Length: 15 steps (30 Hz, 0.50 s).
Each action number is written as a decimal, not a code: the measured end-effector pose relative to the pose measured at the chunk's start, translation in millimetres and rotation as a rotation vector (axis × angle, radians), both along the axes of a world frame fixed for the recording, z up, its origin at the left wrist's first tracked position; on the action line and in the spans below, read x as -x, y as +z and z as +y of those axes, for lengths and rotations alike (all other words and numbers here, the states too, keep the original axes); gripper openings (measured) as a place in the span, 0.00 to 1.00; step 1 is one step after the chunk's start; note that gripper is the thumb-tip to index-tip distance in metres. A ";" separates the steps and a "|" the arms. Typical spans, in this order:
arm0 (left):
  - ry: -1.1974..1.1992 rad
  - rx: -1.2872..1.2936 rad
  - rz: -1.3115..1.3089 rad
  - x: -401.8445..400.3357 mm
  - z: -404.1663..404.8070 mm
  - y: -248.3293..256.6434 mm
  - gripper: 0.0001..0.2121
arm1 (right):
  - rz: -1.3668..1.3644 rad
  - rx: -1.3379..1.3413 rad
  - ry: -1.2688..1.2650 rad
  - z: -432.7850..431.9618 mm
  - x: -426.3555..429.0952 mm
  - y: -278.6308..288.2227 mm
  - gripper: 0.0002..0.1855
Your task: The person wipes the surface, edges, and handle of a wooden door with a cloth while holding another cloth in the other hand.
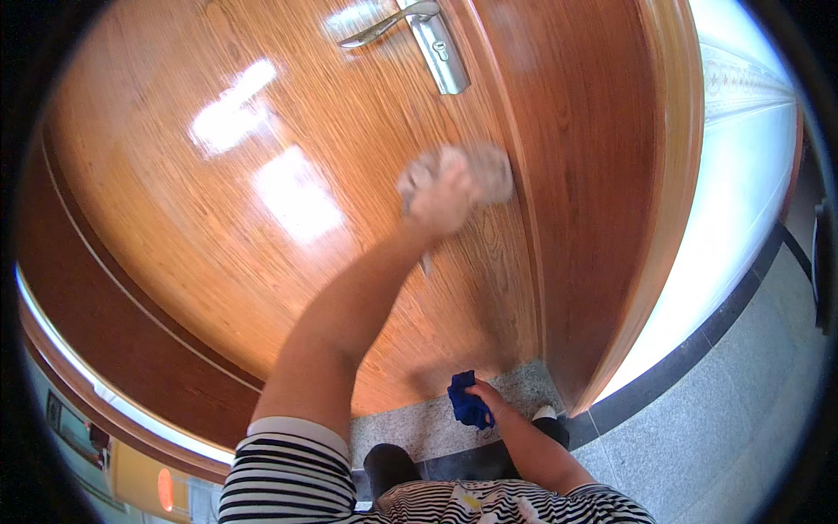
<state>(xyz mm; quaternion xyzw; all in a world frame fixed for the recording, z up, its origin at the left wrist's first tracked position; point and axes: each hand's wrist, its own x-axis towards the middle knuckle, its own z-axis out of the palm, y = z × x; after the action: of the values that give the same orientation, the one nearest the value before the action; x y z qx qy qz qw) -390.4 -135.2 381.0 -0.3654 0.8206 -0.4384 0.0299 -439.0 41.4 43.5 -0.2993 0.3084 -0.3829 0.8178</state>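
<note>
My left hand (pixel 442 196) is stretched out against a glossy wooden door (pixel 281 281), gripping a pale greyish-pink cloth (pixel 491 171). Hand and cloth are both blurred. The cloth lies against the door's surface close to its right edge, below the lock plate. Lower down, near my body, my right hand (pixel 488 395) holds a crumpled dark blue cloth (pixel 468 403), apart from the door.
A metal lever handle (pixel 386 26) with its lock plate (pixel 440 56) juts from the door above my left hand. The brown door frame (pixel 589 164) rises on the right. Below lies a grey stone threshold (pixel 419 426); grey floor tiles (pixel 707 406) extend rightwards beside a white wall (pixel 727 216).
</note>
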 end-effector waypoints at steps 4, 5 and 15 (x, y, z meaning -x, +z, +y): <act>-0.277 0.360 0.075 18.7 -14.9 77.1 0.21 | -0.069 0.000 0.050 -0.5 1.0 -1.8 0.16; -0.316 0.368 0.103 21.2 -17.7 78.6 0.21 | -0.146 0.026 0.065 -1.2 -0.3 -1.2 0.16; -0.277 0.415 0.390 46.9 -49.5 23.0 0.17 | -0.276 -0.002 0.161 -8.6 -11.6 13.5 0.21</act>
<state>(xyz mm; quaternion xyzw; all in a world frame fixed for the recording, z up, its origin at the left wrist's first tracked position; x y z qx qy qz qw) -437.3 -184.7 404.1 -0.3257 0.7458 -0.5182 -0.2631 -427.5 32.8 57.0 -0.2666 0.1686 -0.3534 0.8807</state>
